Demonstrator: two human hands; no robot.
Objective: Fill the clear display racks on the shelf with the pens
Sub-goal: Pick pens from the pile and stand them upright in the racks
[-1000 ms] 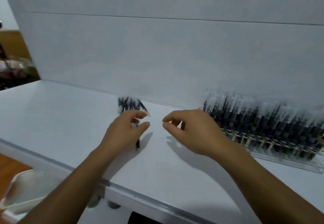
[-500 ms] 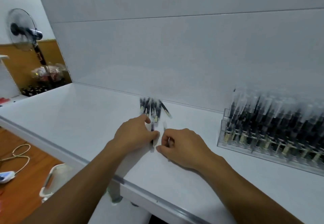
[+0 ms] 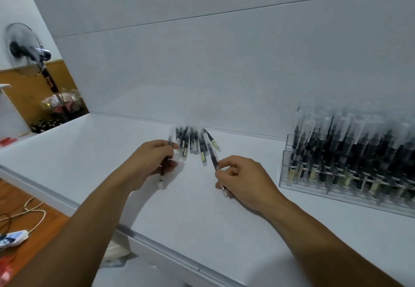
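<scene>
Several black pens with clear caps lie in a loose pile (image 3: 195,144) on the white shelf (image 3: 101,152), near the back wall. My left hand (image 3: 149,160) grips one pen (image 3: 169,139) at the pile's left edge, its ends showing above and below my fingers. My right hand (image 3: 242,179) pinches another pen (image 3: 213,158) just right of the pile, its tip pointing back toward the heap. A clear display rack (image 3: 285,174) stands at the right of the shelf, packed with upright pens.
The shelf's front edge (image 3: 157,245) runs diagonally below my arms. A standing fan (image 3: 24,50) and a cluttered corner are at the far left. A white power strip (image 3: 13,237) with cables lies on the wooden floor below left.
Both hands were close together at the near side of the pile. They have since drawn apart, each holding a pen. The view has shifted, showing more of the rack.
</scene>
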